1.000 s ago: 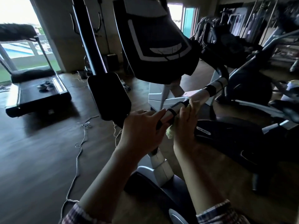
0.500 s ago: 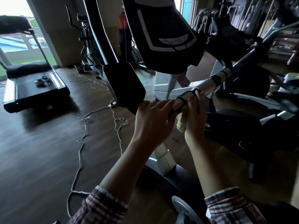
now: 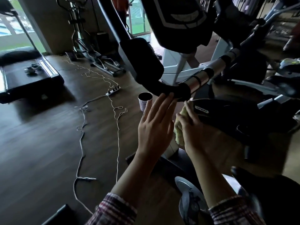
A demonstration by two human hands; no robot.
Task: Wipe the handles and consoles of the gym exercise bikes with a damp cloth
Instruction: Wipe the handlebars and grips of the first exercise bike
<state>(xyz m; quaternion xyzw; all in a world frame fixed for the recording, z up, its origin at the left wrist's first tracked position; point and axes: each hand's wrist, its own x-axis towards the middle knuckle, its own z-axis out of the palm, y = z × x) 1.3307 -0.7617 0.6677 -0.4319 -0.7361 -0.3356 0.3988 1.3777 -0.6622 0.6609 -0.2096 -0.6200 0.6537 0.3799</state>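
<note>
Handlebar (image 3: pixel 172 91) of the exercise bike, black foam end toward me, running up and right into a silver tube with dark bands (image 3: pixel 203 77); the console (image 3: pixel 175 15) hangs dark above it. My left hand (image 3: pixel 154 125) is flat with straight fingers, its fingertips (image 3: pixel 170 96) touching the underside of the foam end. My right hand (image 3: pixel 193 125) sits just beside and below the bar, fingers curled round a bunched yellow cloth (image 3: pixel 178 127), which is not on the bar. I judge this a pause between strokes, with the silver section and the console possibly unwiped. Risks from here: the bunched cloth offers little contact face, so a pass may skip the underside of the foam; a wet cloth on the console could push water into its buttons. On the floor below stands a cup (image 3: pixel 145 100), near a power strip (image 3: pixel 113 91) with thin cords (image 3: pixel 81 143) trailing across the wood floor; drips or a misplaced step there could spill, trip or short. A treadmill (image 3: pixel 27 73) stands far left.
</note>
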